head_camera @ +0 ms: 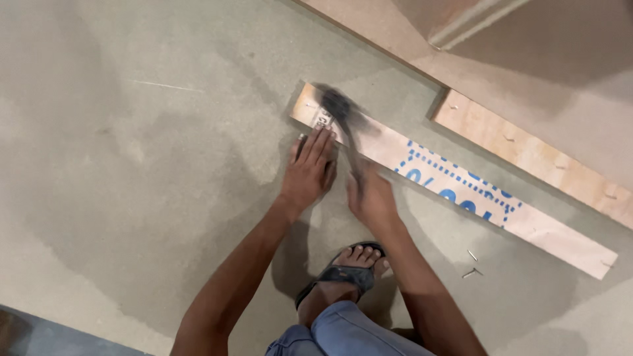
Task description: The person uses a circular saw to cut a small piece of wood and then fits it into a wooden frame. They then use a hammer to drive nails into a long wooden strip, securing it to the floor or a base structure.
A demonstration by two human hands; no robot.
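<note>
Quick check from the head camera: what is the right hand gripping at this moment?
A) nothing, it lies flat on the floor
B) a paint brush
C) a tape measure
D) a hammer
D: the right hand grips the handle of a hammer, its dark head blurred over the end of the wooden strip, while the left hand presses on the strip's edge.

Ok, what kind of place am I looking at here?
Probably a building site or rough carpentry workspace: a bare concrete floor, plywood strips lying on it, loose nails, and the right hand swinging a hammer while the left hand steadies the strip.
</note>
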